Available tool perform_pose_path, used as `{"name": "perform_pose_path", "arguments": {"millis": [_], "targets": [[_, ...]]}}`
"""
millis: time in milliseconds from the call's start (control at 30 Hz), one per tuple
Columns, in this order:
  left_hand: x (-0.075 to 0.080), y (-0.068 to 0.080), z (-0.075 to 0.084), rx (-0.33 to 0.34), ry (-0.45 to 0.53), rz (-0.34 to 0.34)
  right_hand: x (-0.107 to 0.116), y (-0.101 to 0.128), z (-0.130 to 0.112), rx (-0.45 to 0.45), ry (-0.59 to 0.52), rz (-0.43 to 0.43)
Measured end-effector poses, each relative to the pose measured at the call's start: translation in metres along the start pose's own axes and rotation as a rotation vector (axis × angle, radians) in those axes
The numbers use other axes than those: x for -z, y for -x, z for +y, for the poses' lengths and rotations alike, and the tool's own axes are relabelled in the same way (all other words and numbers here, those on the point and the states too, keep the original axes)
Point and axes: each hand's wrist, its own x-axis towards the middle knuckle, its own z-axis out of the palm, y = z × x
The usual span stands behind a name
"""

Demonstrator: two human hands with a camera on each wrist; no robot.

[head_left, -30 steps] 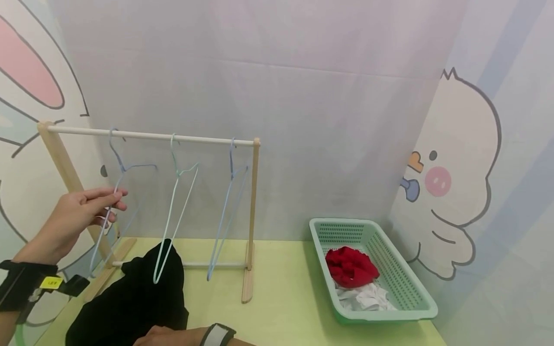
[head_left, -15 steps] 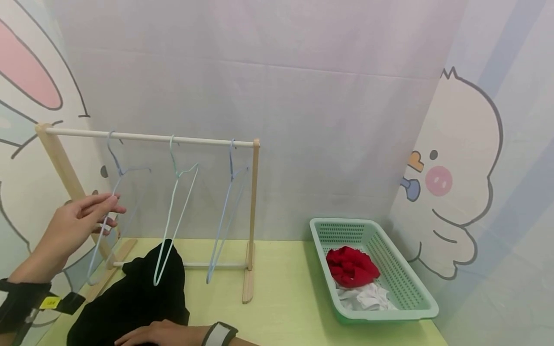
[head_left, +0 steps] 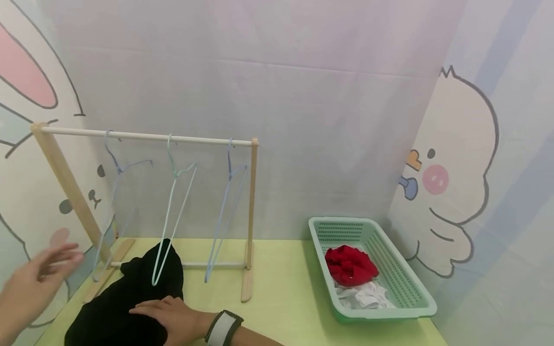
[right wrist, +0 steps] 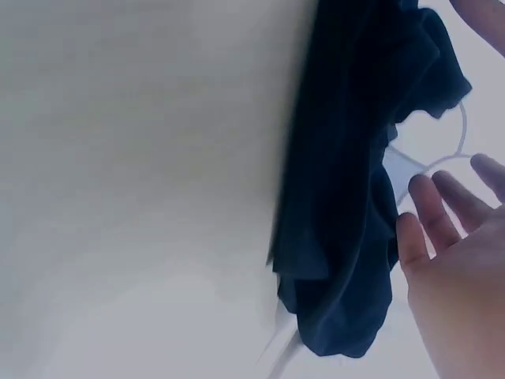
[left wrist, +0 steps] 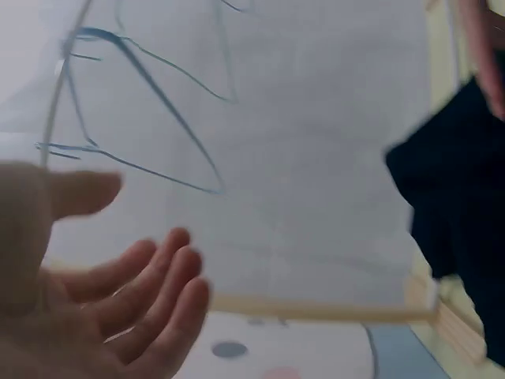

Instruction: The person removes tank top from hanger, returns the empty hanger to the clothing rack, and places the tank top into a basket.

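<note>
My left hand is at the far left, in the air beside the rack, fingers loosely bent and holding nothing. A blue hanger hangs to its right, apart from it. The left wrist view also shows the left hand with thumb and fingers spread. My right hand is over a dark, crumpled garment on the table. In the right wrist view the garment lies close to the right hand, whose fingers are relaxed; whether they touch it is hard to tell.
A wooden rack also carries a mint hanger and a second blue hanger. On the right of the yellow table stands a green basket containing red cloth and white cloth. Printed walls enclose the table.
My left hand has let go of the left blue hanger and moved down and left. The right hand has shifted slightly up and right over the dark garment.
</note>
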Motion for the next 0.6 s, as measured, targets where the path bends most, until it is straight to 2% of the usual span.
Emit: {"name": "perform_pose_path", "arguments": {"millis": [33, 133, 167, 200, 233, 267, 367, 400, 467, 533, 600], "targets": [[-0.006, 0.004, -0.006, 0.021, -0.032, -0.062, 0.001, 0.001, 0.001, -0.008, 0.029, 0.013], [-0.027, 0.012, -0.026, -0.011, -0.12, -0.243, 0.004, 0.005, 0.004, -0.049, 0.113, 0.046], [-0.034, 0.014, -0.033, -0.044, -0.14, -0.288, 0.005, 0.006, 0.005, -0.06, 0.139, 0.053], [-0.042, 0.017, -0.041, -0.101, -0.153, -0.305, 0.006, 0.006, 0.005, -0.073, 0.164, 0.058], [-0.048, 0.019, -0.049, -0.154, -0.171, -0.312, 0.007, 0.007, 0.006, -0.085, 0.183, 0.062], [-0.055, 0.02, -0.057, -0.236, -0.183, -0.294, 0.009, 0.007, 0.006, -0.097, 0.194, 0.064], [-0.072, 0.023, -0.077, -0.501, -0.187, -0.216, 0.012, 0.007, 0.007, -0.124, 0.234, 0.061], [-0.078, 0.024, -0.082, -0.559, -0.198, -0.191, 0.013, 0.006, 0.007, -0.136, 0.244, 0.054], [-0.087, 0.025, -0.087, -0.603, -0.231, -0.183, 0.013, 0.005, 0.008, -0.159, 0.269, 0.039], [-0.095, 0.026, -0.088, -0.591, -0.251, -0.216, 0.012, 0.003, 0.008, -0.174, 0.29, 0.021], [-0.099, 0.027, -0.085, -0.552, -0.262, -0.278, 0.011, 0.0, 0.01, -0.191, 0.321, 0.003]]}}
